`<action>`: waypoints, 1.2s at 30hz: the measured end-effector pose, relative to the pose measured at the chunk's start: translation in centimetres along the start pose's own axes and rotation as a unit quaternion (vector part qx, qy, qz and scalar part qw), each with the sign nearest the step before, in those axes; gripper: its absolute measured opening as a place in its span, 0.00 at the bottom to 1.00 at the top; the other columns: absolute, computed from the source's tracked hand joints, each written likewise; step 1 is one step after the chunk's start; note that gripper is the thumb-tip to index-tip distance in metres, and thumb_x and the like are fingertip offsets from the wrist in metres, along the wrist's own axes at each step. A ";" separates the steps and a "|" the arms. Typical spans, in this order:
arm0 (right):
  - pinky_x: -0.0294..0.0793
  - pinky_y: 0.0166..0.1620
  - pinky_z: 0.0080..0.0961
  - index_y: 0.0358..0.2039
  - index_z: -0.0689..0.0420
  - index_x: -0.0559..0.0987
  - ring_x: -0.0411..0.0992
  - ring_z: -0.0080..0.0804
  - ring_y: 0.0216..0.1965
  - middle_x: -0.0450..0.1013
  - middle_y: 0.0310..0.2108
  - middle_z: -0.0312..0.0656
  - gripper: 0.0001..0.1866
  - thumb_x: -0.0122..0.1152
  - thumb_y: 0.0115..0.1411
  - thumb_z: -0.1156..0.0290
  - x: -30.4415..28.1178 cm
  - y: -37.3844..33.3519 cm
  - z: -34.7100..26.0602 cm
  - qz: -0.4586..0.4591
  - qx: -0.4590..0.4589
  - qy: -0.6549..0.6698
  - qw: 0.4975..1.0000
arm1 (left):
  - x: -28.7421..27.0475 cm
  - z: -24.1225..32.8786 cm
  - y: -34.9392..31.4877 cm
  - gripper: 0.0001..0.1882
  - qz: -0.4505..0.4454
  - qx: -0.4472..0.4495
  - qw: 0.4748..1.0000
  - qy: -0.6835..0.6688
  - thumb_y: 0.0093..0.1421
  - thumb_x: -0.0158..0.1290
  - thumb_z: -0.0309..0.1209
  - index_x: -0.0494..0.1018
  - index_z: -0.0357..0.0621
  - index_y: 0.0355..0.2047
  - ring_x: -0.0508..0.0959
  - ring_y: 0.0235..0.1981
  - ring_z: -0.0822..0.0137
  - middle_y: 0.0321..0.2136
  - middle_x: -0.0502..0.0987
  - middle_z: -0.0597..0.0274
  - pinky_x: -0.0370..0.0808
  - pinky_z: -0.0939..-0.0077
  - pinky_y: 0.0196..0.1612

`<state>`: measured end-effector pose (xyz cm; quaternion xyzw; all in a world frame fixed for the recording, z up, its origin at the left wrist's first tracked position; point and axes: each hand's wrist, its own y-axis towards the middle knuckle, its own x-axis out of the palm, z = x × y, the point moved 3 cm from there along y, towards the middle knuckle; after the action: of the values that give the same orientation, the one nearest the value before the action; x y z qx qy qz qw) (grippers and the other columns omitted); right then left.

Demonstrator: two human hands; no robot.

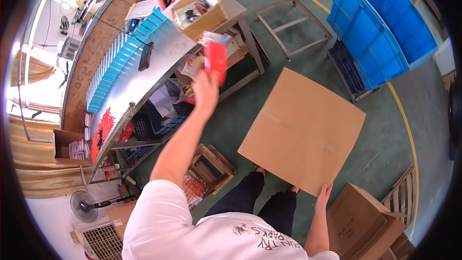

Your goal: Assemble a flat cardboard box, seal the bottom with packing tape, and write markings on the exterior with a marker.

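My left hand (206,91) is raised beside the workbench, its fingers closed round a red object (216,60) with a pale, see-through end. That object is smeared by motion, so its exact kind cannot be told. A large square of brown cardboard (301,127) is in front of my legs, with a faint seam across its middle. My right hand (324,196) grips its near right corner, fingers partly hidden by the board. Whether it is a flat sheet or the face of a box, I cannot tell.
The metal workbench (168,50) at left carries rows of blue boxes (127,50), a phone (145,56), red pieces (103,127) and an open carton (199,14). A metal frame (293,26), a blue bin (380,29), a large cardboard box (358,221) and a wooden crate (211,168) stand around.
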<state>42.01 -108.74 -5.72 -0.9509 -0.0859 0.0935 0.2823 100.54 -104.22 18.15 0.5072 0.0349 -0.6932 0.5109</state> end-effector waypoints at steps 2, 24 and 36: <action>0.49 0.61 0.26 0.62 0.62 0.46 0.51 0.35 0.61 0.49 0.62 0.47 0.32 0.44 0.64 0.62 0.4 -0.3 -0.9 0.012 0.006 -0.029 0.999 | -2.7 -5.9 4.8 0.18 0.094 -0.039 0.993 0.056 0.59 0.45 0.42 0.66 0.37 0.35 0.74 0.33 0.43 0.30 0.74 0.43 0.69 0.54 0.37; 0.66 0.46 0.26 0.47 0.66 0.68 0.67 0.30 0.44 0.69 0.45 0.42 0.24 0.50 0.61 0.57 0.9 -2.1 -0.1 0.240 0.058 0.040 0.968 | 8.1 -3.6 -28.3 0.35 -0.329 -0.247 0.907 -0.089 0.52 0.53 0.45 0.58 0.32 0.53 0.65 0.49 0.44 0.47 0.65 0.39 0.61 0.56 0.53; 0.56 0.56 0.32 0.53 0.65 0.65 0.62 0.38 0.52 0.62 0.53 0.48 0.29 0.50 0.59 0.55 13.1 -15.0 -28.1 0.013 -0.397 -0.059 0.916 | 6.0 -6.4 -29.6 0.36 -0.184 -0.428 0.855 -0.227 0.56 0.46 0.53 0.63 0.31 0.51 0.64 0.54 0.48 0.50 0.66 0.40 0.59 0.64 0.56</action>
<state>59.39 -108.12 24.01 -0.9785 -0.1201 0.1116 -0.1253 83.02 -90.58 -3.27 0.0516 0.3043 -0.7870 0.5342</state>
